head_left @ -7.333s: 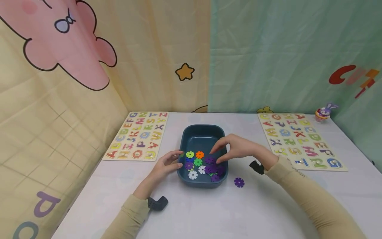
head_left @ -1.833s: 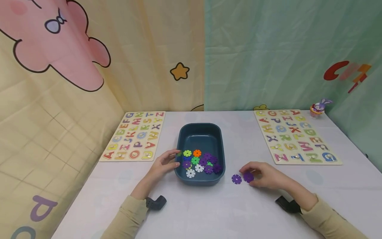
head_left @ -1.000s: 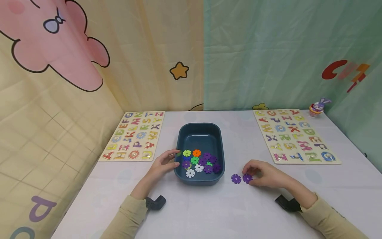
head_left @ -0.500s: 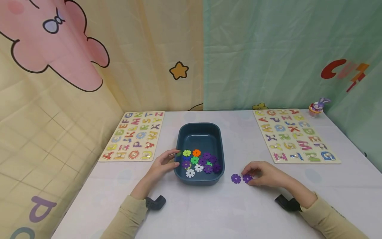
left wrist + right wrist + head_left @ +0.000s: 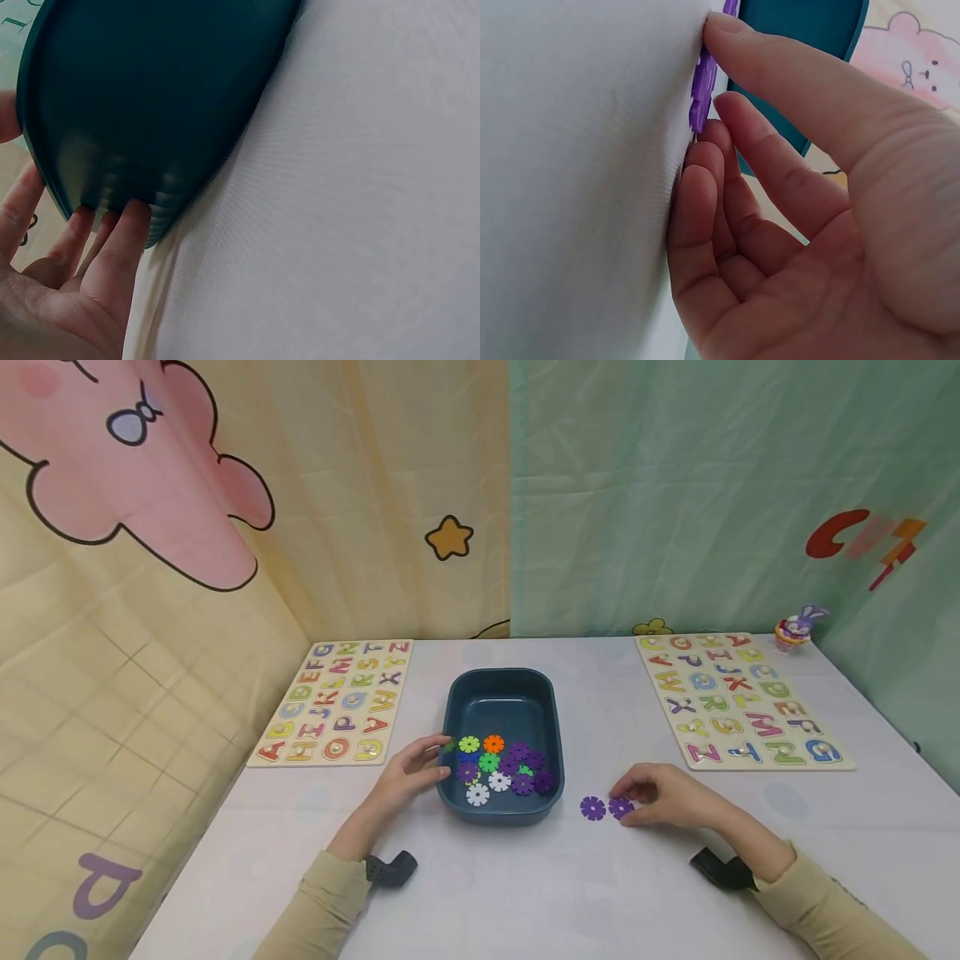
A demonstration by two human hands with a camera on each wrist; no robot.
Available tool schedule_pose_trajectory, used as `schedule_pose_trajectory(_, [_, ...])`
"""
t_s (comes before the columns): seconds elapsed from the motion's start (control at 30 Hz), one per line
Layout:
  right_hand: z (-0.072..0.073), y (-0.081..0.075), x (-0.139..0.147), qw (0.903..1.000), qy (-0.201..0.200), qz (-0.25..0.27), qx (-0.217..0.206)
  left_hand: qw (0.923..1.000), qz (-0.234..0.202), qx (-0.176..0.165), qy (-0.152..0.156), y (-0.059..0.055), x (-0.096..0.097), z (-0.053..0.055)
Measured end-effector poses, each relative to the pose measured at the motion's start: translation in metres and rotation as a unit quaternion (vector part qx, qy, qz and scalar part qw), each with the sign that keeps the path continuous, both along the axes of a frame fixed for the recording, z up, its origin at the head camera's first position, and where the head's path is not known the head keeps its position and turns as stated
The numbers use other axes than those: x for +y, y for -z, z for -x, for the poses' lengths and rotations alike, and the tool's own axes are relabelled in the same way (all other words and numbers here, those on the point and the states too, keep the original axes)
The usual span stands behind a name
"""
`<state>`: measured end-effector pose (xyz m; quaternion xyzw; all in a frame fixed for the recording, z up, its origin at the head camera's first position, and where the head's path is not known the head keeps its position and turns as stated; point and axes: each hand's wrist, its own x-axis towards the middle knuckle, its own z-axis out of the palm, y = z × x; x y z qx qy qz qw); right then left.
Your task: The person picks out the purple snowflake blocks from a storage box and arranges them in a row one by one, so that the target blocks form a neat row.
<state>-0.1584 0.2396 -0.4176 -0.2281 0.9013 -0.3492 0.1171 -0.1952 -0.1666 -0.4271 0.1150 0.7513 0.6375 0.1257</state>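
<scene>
A dark teal plastic tub sits mid-table, holding several notched snowflake discs in purple, white, green, yellow and orange. At its left side, my left hand touches the rim with fingers extended; the left wrist view shows fingertips against the tub's wall. Right of the tub, two purple snowflake discs lie side by side on the table. My right hand has thumb and forefinger at the edges of the right purple disc, pinching it flat. The left purple disc lies free just beside it.
An alphabet puzzle board lies at the table's left, another alphabet board at the right. A purple rabbit figure stands in the far right corner. Printed curtains close off the back and sides.
Since the oldest frame, my right hand has gone from the tub to the table, setting a second purple disc beside the first. Over the last second both hands stay almost still.
</scene>
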Motion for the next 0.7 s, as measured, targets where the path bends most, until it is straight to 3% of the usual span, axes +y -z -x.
schedule_pose_trajectory(0.27, [0.003, 0.001, -0.001, 0.9999, -0.007, 0.001, 0.009, 1.0000, -0.005, -0.002, -0.005, 0.000, -0.002, 0.001])
schedule_pose_trajectory(0.4, [0.005, -0.003, -0.001, 0.9997, 0.012, -0.012, 0.019, 1.0000, -0.003, -0.001, -0.003, 0.001, -0.001, 0.000])
schedule_pose_trajectory(0.53, [0.012, -0.016, -0.002, 0.9985, 0.024, 0.004, 0.048, 1.0000, -0.005, 0.001, 0.002, 0.002, 0.000, 0.000])
schedule_pose_trajectory(0.7, [0.033, -0.042, -0.014, 0.9959, -0.029, 0.045, 0.073, 1.0000, -0.006, -0.001, -0.001, 0.000, 0.000, -0.002])
